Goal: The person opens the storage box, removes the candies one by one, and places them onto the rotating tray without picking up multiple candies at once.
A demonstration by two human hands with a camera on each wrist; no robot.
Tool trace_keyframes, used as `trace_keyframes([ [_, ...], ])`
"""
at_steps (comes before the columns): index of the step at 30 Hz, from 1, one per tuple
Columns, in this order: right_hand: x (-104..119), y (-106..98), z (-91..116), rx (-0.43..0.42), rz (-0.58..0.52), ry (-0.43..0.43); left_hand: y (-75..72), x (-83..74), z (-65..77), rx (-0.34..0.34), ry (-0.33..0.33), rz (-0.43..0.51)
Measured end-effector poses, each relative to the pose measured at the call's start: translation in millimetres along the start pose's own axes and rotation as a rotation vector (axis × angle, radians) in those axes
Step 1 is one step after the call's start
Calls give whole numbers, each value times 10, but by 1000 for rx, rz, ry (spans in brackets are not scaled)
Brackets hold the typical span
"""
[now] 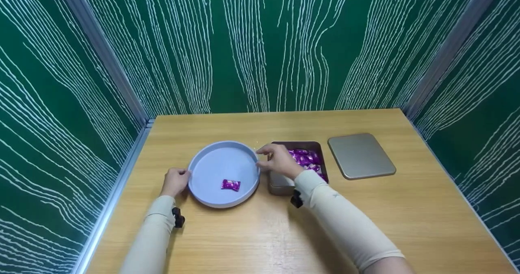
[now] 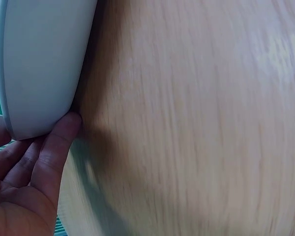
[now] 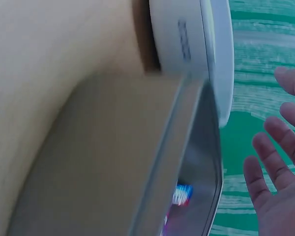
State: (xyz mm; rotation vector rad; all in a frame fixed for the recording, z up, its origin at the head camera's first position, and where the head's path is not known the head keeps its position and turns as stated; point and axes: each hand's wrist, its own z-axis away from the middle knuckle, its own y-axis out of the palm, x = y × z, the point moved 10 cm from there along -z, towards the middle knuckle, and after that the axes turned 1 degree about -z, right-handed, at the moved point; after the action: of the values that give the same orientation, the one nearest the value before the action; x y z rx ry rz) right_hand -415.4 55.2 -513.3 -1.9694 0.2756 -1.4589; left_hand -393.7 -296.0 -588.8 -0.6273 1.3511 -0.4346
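A round light-blue dish (image 1: pixel 219 164) with a raised rim stands on the table, one purple-wrapped candy (image 1: pixel 230 185) lying inside it. At its left side my left hand (image 1: pixel 174 181) grips the rim; the left wrist view has the fingers (image 2: pixel 54 157) against the lower edge of the wall. My right hand (image 1: pixel 282 162) hovers over the left part of a metal tin (image 1: pixel 281 190), fingertips right by the dish's right rim. Its fingers (image 3: pixel 285 140) are spread in the right wrist view, with nothing held. Several purple-wrapped candies (image 1: pixel 304 157) fill the tin's right part, partly hidden by my arm.
The tin's flat square lid (image 1: pixel 361 156) lies on the wooden table (image 1: pixel 252 233), right of the tin. Green walls with white streaks (image 1: pixel 292 46) enclose the back and sides, with metal posts (image 1: pixel 105 54) in the corners.
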Motion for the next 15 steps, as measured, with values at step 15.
trace_keyframes([
  [15,-687,-390,175,33,16,167,1,42,-2,1,-27,24],
])
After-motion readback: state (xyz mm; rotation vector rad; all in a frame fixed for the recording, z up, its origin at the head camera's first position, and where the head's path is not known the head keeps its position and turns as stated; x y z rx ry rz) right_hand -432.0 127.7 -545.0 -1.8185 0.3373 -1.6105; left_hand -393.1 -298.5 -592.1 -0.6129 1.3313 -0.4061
